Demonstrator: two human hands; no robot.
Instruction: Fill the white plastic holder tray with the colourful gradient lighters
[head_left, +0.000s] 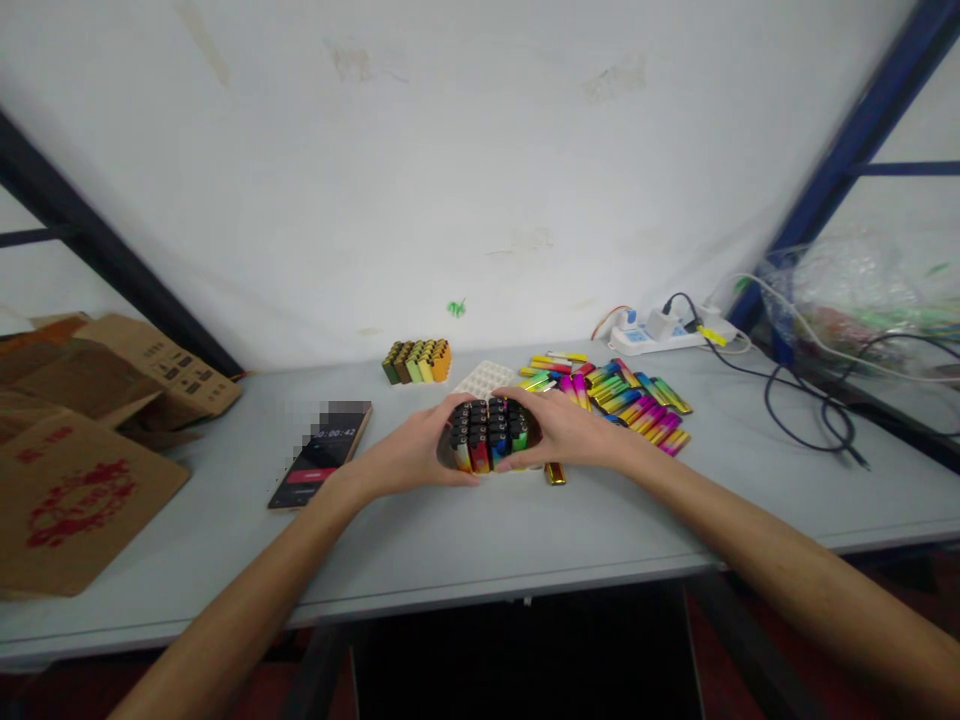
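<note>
Several upright lighters [489, 438] with black tops and colourful shiny bodies stand packed together at the middle of the table. My left hand [420, 440] curves around their left side, thumb near the front bottom and fingers at the back. On the right side my right hand [559, 430] clasps the same group, its thumb at the front. The undersides of the lighters are hidden. Behind them lies a white tray [486, 378] with rows of slots. One gold-coloured lighter [555, 473] lies beside my right hand.
A heap of loose shiny lighters [637, 400] spreads to the right. Another packed block of lighters [417, 362] stands near the wall. A phone [322, 455] with a running timer lies left, beside cardboard boxes [90, 500]. A power strip [660, 333] and black cable [814, 410] occupy the right.
</note>
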